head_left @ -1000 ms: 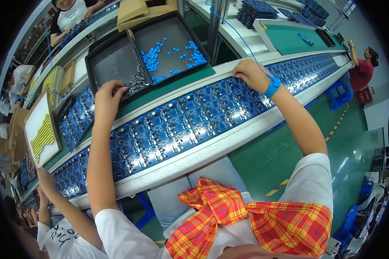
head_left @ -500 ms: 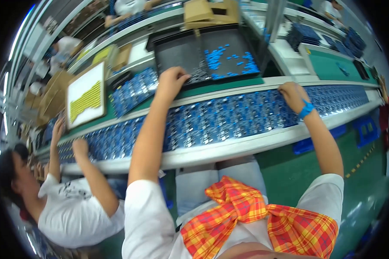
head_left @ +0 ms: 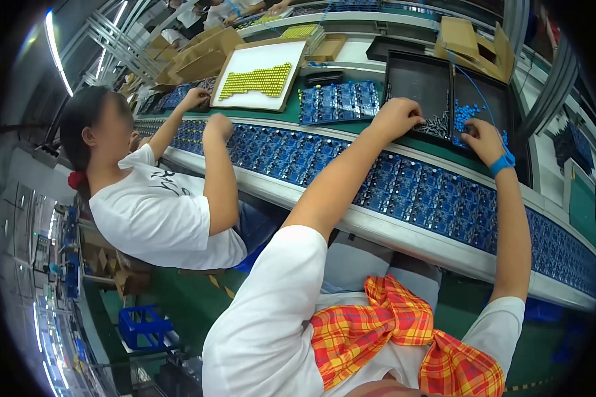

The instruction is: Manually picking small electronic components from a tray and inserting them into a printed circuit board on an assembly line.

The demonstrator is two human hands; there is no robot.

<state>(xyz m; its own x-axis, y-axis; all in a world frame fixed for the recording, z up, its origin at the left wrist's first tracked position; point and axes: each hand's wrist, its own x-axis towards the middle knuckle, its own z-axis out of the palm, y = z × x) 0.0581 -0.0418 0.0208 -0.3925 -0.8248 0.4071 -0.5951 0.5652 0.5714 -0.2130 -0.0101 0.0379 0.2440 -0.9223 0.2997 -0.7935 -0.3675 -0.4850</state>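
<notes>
My left hand (head_left: 398, 117) is at the near edge of a black tray (head_left: 417, 78), its fingers bent together beside a heap of small grey metal-looking parts (head_left: 436, 124). Whatever is between those fingertips is too small to make out. My right hand (head_left: 485, 139), with a blue band at the wrist, reaches into the adjoining compartment. Its thumb and fingers curl in a pinch at small blue components (head_left: 467, 112); their tips partly hide what they grip. Below both hands runs a long row of blue circuit boards (head_left: 404, 192) on the conveyor line.
At the left, a co-worker (head_left: 159, 192) reaches over the same line. Beyond it stands a white tray of yellow parts (head_left: 255, 83). More circuit boards (head_left: 341, 102) lie beside the black tray, with cardboard boxes (head_left: 473, 43) behind. A metal rail (head_left: 377, 225) edges the line.
The view has swung left. My right hand has moved from above the circuit boards to the blue components in the tray. The left hand stays by the grey parts.
</notes>
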